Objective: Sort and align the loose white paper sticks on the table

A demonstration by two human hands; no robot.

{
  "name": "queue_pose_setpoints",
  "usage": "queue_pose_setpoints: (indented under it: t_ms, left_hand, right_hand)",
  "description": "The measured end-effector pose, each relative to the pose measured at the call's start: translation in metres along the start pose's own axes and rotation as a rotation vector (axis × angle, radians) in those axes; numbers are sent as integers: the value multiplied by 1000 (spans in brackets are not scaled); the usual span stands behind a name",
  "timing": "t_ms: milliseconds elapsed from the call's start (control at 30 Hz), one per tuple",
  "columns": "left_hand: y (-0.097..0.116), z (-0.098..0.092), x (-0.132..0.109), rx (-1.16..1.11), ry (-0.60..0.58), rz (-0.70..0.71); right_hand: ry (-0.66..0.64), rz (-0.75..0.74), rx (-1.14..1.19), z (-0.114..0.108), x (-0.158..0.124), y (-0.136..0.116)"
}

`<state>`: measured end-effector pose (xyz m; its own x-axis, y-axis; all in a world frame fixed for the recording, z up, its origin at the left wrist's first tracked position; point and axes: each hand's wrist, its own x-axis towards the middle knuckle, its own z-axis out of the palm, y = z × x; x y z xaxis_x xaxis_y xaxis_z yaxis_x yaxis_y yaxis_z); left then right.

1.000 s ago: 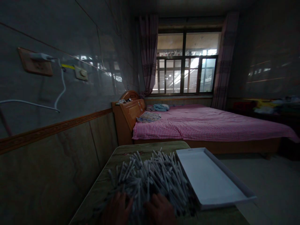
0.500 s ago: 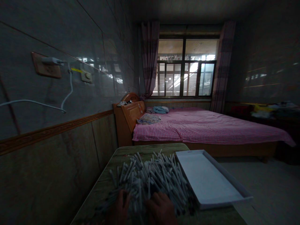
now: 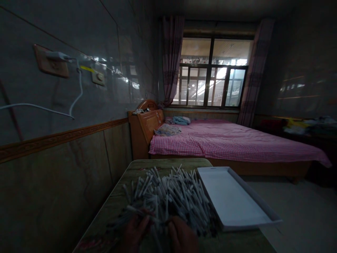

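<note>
A large heap of slim white pens (image 3: pixel 181 193), some with dark ends, lies loosely piled on a small table (image 3: pixel 118 196). At the near edge of the heap, my left hand (image 3: pixel 134 232) is closed, thumb and fingers pinching a pale pen (image 3: pixel 137 210). Beside it to the right, my right hand (image 3: pixel 182 234) has its fingers pressed together, the tips turned toward the left hand. What the right fingers hold is hard to see in the dim light. A shallow white tray (image 3: pixel 234 198) rests at the table's right side, with bare bottom showing.
Beyond the table stands a bed (image 3: pixel 223 140) with a pink checked sheet and a wooden headboard (image 3: pixel 144 123). A tiled wall with a socket (image 3: pixel 52 63) and white cable (image 3: pixel 80 88) runs along the left. Floor (image 3: pixel 302 207) shows at right.
The view has tilted slightly down. My left hand now shows a pale pen at its fingertips, and my right hand's fingers have drawn closer together. The heap and tray have stayed put.
</note>
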<state>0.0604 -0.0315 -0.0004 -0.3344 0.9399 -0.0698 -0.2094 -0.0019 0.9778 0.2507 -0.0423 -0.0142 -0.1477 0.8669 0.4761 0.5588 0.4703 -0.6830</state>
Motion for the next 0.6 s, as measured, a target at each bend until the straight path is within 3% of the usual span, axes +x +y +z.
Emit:
queue_pose_setpoints:
  t_ms: [167,433,600]
  left_hand:
    - [2,4,-5,-35,-40,-50]
    - [13,7,-12,4,-36,-78]
    - [17,9,-15,41,-5,-99]
  right_hand:
    - [110,-90,-124,6,1,0]
    - [2,-152,-164,7,0,19]
    - [-21,-156,-63,1,2,16]
